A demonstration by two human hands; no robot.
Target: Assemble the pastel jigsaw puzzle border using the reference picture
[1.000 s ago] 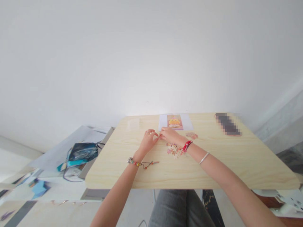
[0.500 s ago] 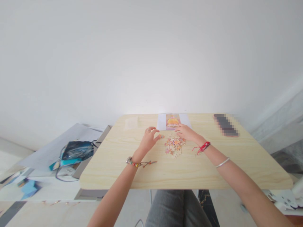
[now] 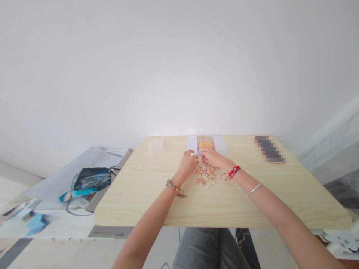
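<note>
On the pale wooden table (image 3: 157, 201), both hands meet just behind a small heap of jigsaw puzzle pieces (image 3: 206, 175). The left hand (image 3: 189, 163) comes in from the near left, a beaded bracelet (image 3: 175, 187) on its wrist and a ring on one finger; its fingers are curled and drawn together at the tips, which point toward the other hand. The right hand (image 3: 213, 158) reaches in from the near right, wearing a red cord (image 3: 232, 172) at the wrist and a silver bangle (image 3: 254, 188) further up the forearm; its fingers are likewise bunched toward the left hand's tips. Whether either hand pinches a piece is too small to tell. The heap lies right beneath and slightly nearer than the right hand, near the middle of the table. Just beyond the hands rests a white sheet with a yellow cartoon picture (image 3: 206, 144). Well apart, at the far right corner, lies a phone (image 3: 269, 150). Left of the table, a dark blue bag (image 3: 91, 179) sits on a lower surface.
</note>
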